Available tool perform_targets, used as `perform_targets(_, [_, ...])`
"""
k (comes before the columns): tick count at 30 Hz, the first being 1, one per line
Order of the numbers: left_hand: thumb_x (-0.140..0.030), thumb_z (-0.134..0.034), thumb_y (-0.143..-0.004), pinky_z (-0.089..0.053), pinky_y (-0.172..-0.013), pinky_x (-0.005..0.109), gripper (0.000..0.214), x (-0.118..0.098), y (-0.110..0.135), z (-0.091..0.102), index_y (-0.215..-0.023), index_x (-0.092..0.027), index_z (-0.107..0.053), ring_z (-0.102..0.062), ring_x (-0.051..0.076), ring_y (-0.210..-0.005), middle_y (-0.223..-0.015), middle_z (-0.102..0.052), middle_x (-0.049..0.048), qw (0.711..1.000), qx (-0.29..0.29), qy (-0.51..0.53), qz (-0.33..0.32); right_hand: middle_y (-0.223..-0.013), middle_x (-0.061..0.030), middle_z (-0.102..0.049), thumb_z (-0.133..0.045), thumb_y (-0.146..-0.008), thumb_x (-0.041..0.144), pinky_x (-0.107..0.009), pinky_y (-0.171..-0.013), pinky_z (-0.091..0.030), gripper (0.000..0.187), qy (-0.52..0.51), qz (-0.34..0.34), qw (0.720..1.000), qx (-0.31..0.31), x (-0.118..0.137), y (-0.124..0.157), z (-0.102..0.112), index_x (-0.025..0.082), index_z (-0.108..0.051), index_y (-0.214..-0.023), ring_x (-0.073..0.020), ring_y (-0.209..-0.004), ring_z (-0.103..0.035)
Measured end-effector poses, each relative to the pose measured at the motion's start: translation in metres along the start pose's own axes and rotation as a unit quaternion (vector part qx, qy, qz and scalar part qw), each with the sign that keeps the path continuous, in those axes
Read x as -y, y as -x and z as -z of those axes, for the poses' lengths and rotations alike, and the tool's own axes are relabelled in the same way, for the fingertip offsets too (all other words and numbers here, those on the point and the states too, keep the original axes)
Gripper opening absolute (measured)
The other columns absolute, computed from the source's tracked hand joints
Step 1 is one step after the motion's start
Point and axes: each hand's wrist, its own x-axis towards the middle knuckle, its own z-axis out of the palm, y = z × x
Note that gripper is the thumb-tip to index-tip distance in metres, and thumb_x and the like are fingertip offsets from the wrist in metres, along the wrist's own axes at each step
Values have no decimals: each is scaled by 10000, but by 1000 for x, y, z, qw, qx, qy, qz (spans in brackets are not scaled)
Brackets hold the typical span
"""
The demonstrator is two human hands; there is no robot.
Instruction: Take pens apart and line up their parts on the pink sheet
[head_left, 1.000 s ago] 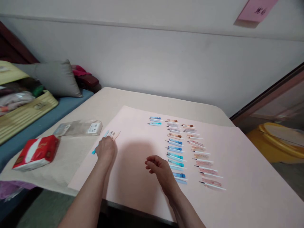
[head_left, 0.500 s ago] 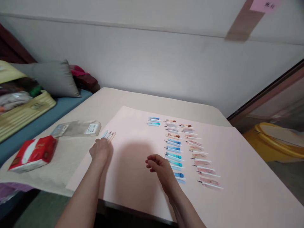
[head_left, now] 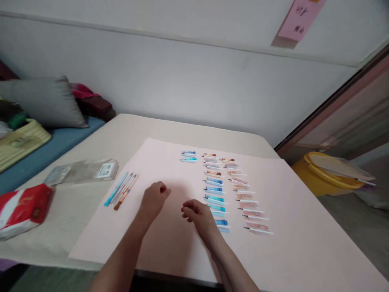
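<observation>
My left hand (head_left: 154, 199) is held over the pink sheet (head_left: 127, 247), fingers curled in, with no pen visible in it. To its left lies a small bunch of pens: a blue pen (head_left: 116, 189), greyish pens (head_left: 122, 189) and an orange-brown pen (head_left: 127, 192), side by side and slanting. Close by on the right, my right hand (head_left: 199, 218) has its thumb and fingers drawn together, and nothing shows between them. Beside it are columns of slim pens with pale sticks, including a blue pen (head_left: 214, 189), a turquoise pen (head_left: 215, 198) and a pinkish pen (head_left: 251, 213).
A clear plastic box (head_left: 107, 169) and a red tissue pack (head_left: 27, 207) lie on the table's left part. Beyond are a grey cushion (head_left: 45, 101) and a yellow basket (head_left: 24, 140). A yellow bin (head_left: 326, 178) stands right of the table, and a pink note (head_left: 300, 20) hangs on the wall.
My left hand has left the bunch of pens and moved right, near my right hand, uncovering the bunch. My right hand keeps much the same pose. The view has turned slightly right.
</observation>
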Motion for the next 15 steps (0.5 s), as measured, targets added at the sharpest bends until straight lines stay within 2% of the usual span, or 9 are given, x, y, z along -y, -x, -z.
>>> perform_targets(2, [-340,-573,-702,-373,-573,260,175,-12,12,-13,-652,-173,-587,-514,143,-594,-620,-582,18,990,56,130,-25,-706,-24,-635,-541,-760,294,-265,-584,-418,160,70,50,996,-18,-3,1,1,182,-627,-835,-160,-656,-577])
perform_targets(4, [-342,-589,-691,-377,-535,246,178,-20,21,-20,-668,-166,-602,-511,134,-561,-592,-571,14,960,105,261,-2,-758,-24,-644,-513,-789,286,-277,-620,-419,156,162,98,981,-44,-5,2,2,202,-633,-845,-162,-676,-572])
perform_targets(8, [-289,-641,-676,-399,-529,206,145,-24,29,-18,-693,-149,-607,-517,98,-577,-665,-586,22,885,102,449,69,-971,-59,-646,-448,-841,256,-312,-749,-424,227,339,176,920,-85,2,-15,10,206,-612,-990,-198,-851,-584])
perform_targets(10, [-242,-661,-670,-401,-513,185,128,-23,30,-15,-725,-142,-604,-523,81,-580,-720,-603,34,820,104,546,136,-1033,-78,-629,-410,-862,233,-324,-818,-404,256,424,216,875,-91,9,-38,15,193,-586,-1044,-214,-959,-553])
perform_targets(13, [-147,-663,-665,-422,-500,173,126,-22,29,-12,-769,-131,-592,-537,70,-568,-751,-613,45,705,110,658,241,-1075,-93,-603,-390,-859,173,-312,-870,-370,249,531,257,804,-73,21,-90,21,181,-567,-1033,-207,-1022,-508])
perform_targets(15, [-104,-650,-670,-439,-492,174,115,-20,28,-14,-765,-119,-586,-544,69,-554,-738,-613,51,656,102,689,291,-1075,-108,-591,-428,-837,165,-303,-887,-350,208,600,239,761,-60,24,-126,23,159,-561,-997,-206,-1032,-487])
